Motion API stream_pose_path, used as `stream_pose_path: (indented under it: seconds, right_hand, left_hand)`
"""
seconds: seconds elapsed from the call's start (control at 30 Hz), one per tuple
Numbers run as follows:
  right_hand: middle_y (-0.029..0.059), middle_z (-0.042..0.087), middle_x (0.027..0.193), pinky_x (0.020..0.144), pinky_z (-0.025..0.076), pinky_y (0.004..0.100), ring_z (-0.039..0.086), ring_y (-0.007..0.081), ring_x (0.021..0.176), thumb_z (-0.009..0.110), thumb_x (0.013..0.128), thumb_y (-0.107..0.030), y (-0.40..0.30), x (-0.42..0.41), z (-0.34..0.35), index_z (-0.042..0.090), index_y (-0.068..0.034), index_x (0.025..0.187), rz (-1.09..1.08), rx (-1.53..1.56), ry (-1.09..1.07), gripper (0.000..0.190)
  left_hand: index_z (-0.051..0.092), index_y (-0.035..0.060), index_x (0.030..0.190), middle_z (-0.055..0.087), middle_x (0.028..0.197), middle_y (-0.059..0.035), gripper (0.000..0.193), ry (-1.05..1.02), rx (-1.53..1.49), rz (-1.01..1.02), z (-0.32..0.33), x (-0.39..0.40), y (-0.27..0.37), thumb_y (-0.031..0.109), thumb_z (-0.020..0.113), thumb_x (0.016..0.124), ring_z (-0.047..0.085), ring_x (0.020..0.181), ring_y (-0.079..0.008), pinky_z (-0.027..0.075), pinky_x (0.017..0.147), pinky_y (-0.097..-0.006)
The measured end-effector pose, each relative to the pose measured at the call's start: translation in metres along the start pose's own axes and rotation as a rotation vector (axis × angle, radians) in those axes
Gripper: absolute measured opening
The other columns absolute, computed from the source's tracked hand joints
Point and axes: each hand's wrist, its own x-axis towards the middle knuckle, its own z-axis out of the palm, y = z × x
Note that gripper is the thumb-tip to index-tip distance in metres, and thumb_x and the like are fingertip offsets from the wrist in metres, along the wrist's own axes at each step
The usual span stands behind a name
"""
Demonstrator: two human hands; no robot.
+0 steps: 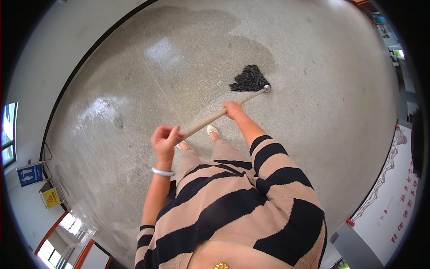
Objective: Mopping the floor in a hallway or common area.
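Observation:
A mop with a pale handle (203, 123) slants across in front of me. My right hand (233, 110) grips the handle partway down. At its upper end is my left hand (165, 138), slightly blurred, with the fingers curled and the thumb against the handle; this hold looks looser. The dark strand mop head (249, 79) lies spread on the floor ahead, its strands fanning leftward from a shiny metal socket (266, 88). Damp, darker floor (201, 50) shows in a curved band beyond and left of the mop head.
The speckled hard floor (322, 111) is bounded on the left by a wall with a dark baseboard (72, 72). A blue standing sign (30, 174) and a yellow caution sign (51, 197) stand there. An orange-framed doorway (50, 232) is lower left. On the right is a white board (386, 191) bearing red writing.

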Motion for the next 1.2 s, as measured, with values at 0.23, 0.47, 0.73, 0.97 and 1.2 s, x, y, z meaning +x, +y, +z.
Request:
stream_pose_path:
  seconds: [0.23,0.47,0.73,0.97,1.2]
  right_hand:
    - [0.0091,0.064,0.097,0.078,0.047,0.0453,0.059,0.0303,0.097,0.071,0.071,-0.015,0.120,-0.085,-0.023,0.060,-0.013,0.086,0.252,-0.027,0.149,0.019]
    - [0.0066,0.061,0.089,0.074,0.046,0.0489,0.057,0.0293,0.094,0.067,0.071,-0.015,0.096,-0.145,0.025,0.060,-0.014,0.080,0.213,0.014,0.208,0.011]
    - [0.0028,0.061,0.088,0.079,0.039,0.0453,0.057,0.0261,0.094,0.067,0.071,-0.016,-0.048,-0.131,0.069,0.065,-0.021,0.081,-0.016,0.036,0.157,0.011]
    - [0.0031,0.063,0.084,0.079,0.037,0.0485,0.059,0.0248,0.090,0.062,0.075,-0.022,-0.230,-0.167,0.137,0.066,-0.024,0.077,-0.470,0.110,0.037,0.005]
    - [0.0035,0.065,0.087,0.077,0.040,0.0491,0.062,0.0272,0.088,0.068,0.072,-0.028,-0.410,-0.266,0.197,0.066,-0.022,0.085,-0.887,0.094,-0.381,0.014]
  left_hand:
    - [0.060,0.0017,0.076,0.064,0.069,-0.0048,0.014,-0.517,0.094,-0.057,0.113,-0.003,-0.019,0.010,0.070,0.082,0.063,0.063,-0.0111,0.051,0.059,-0.0231]
    - [0.062,0.0044,0.071,0.056,0.060,0.0020,0.017,-0.711,0.056,-0.309,0.083,-0.045,-0.002,0.015,0.073,0.080,0.044,0.048,-0.0029,0.031,0.043,-0.0186]
    - [0.059,0.0000,0.079,0.043,0.047,0.0019,0.020,-0.284,-0.152,-0.140,-0.073,-0.125,0.017,0.016,0.054,0.090,0.038,0.041,-0.0072,0.041,0.052,-0.0241]
    - [0.056,-0.0003,0.080,0.031,0.045,0.0038,0.027,0.142,-0.175,0.207,-0.203,-0.268,0.067,0.018,0.042,0.095,0.028,0.038,-0.0067,0.041,0.055,-0.0280]
    - [0.057,0.0053,0.081,0.028,0.040,0.0028,0.034,0.667,-0.149,0.384,-0.284,-0.448,0.117,0.027,0.038,0.099,0.024,0.032,-0.0068,0.031,0.044,-0.0227]
